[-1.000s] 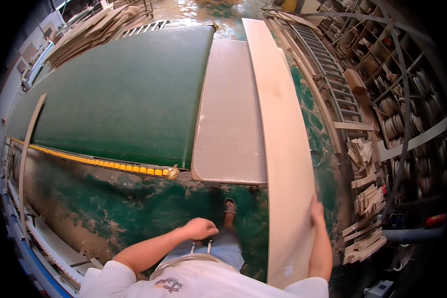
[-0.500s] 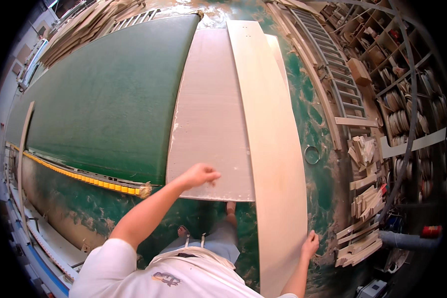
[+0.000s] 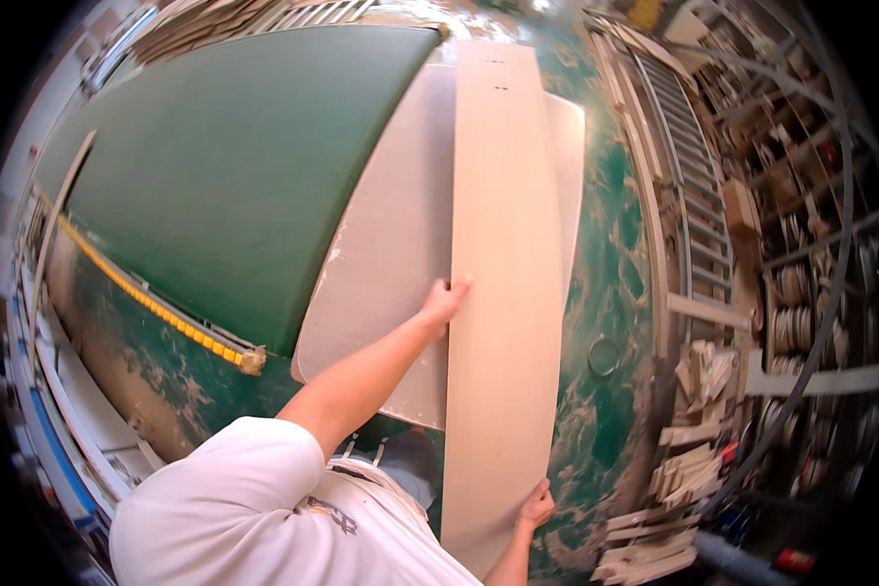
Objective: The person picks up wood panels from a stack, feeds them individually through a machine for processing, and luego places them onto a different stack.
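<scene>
A long pale wooden board (image 3: 503, 244) runs away from me, its near end by my body. My left hand (image 3: 445, 301) grips its left edge about halfway along, thumb on top and fingers underneath. Lower down, my right hand (image 3: 535, 505) is closed on the right edge near the close end, fingers hidden below. Under the board lies a wider greyish-pink panel (image 3: 386, 264), showing on the left. A pale rounded corner of a sheet (image 3: 568, 146) sticks out on the board's right side. Two pairs of small dark marks show at the board's far end.
To the left stands a large green-topped table (image 3: 234, 176) with a yellow toothed strip (image 3: 151, 303) along its near edge. On the dusty green floor lies a ring (image 3: 604, 356). Wood offcuts (image 3: 689, 474), a roller conveyor (image 3: 689, 186) and shelves with rolls (image 3: 791, 283) line the right.
My left hand has moved from above the panel to grip the board's left edge. The board has shifted left over the panel, with my right hand still on it. The view has turned somewhat.
</scene>
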Action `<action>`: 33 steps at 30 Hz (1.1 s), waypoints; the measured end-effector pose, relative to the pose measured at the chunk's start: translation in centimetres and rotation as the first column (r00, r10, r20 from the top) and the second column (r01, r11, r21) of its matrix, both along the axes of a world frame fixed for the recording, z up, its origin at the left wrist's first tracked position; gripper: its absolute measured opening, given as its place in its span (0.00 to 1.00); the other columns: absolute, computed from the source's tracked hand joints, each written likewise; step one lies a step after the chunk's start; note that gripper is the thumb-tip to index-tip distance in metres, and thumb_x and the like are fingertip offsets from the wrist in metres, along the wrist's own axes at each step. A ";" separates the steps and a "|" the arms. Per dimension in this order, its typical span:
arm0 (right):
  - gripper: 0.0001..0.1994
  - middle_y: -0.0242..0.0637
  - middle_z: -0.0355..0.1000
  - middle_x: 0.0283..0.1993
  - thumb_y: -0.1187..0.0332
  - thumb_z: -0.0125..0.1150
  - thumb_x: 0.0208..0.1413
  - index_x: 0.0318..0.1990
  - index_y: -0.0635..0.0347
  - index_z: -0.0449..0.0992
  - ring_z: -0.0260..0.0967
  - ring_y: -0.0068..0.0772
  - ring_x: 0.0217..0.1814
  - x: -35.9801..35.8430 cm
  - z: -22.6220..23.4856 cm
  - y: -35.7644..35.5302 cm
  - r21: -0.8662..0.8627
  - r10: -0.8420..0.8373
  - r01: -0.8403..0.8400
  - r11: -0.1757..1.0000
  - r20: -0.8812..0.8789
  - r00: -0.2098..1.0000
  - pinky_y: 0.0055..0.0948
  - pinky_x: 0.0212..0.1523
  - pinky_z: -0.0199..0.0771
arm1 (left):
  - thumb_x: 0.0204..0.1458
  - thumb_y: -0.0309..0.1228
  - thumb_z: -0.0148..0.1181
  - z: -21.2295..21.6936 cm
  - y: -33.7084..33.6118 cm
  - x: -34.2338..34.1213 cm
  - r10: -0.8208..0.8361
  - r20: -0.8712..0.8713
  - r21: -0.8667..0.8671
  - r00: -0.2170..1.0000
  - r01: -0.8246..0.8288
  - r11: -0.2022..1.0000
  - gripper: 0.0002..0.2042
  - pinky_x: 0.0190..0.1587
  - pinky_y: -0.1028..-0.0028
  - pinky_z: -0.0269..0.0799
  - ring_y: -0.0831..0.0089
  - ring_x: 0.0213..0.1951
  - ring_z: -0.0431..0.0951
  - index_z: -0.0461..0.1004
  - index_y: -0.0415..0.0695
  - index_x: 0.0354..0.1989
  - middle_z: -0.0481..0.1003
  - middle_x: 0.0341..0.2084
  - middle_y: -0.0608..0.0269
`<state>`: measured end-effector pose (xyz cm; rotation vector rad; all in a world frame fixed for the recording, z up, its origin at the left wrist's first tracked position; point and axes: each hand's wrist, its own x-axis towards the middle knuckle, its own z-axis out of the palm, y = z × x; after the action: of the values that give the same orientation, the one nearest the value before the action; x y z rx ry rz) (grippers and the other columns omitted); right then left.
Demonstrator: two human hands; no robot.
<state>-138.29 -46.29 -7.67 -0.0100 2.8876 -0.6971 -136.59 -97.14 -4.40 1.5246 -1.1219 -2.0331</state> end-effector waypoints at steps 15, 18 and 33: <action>0.29 0.53 0.79 0.33 0.44 0.47 0.66 0.40 0.65 0.82 0.75 0.49 0.33 4.6 17.2 -12.6 -0.140 0.451 -0.452 0.881 -0.038 0.892 0.48 0.34 0.73 | 0.54 0.52 0.67 18.0 -6.0 27.6 0.249 -0.326 -0.060 0.912 -0.283 0.957 0.38 0.55 0.64 0.74 0.63 0.55 0.76 0.67 0.29 0.59 0.74 0.54 0.48; 0.15 0.44 0.77 0.26 0.58 0.51 0.66 0.45 0.55 0.81 0.74 0.49 0.25 2.7 15.6 -13.4 0.344 0.841 -0.772 0.535 -0.303 0.448 0.45 0.26 0.72 | 0.56 0.46 0.66 21.8 -6.3 36.8 0.332 -0.400 -0.090 0.854 -0.397 0.914 0.32 0.57 0.65 0.72 0.65 0.55 0.75 0.68 0.33 0.60 0.75 0.54 0.52; 0.40 0.63 0.78 0.36 0.34 0.45 0.63 0.39 0.71 0.82 0.74 0.67 0.38 27.6 25.8 -49.1 0.308 0.972 -0.951 0.019 -0.227 -0.055 0.56 0.39 0.73 | 0.61 0.43 0.62 18.1 7.0 77.5 0.896 -0.443 0.103 0.034 -0.991 0.088 0.22 0.48 0.66 0.78 0.71 0.49 0.78 0.72 0.39 0.55 0.77 0.48 0.60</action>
<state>-110.70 -95.42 18.16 -2.2222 2.1080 -0.2260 -59.05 -90.10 13.73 1.0488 0.0647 -0.9901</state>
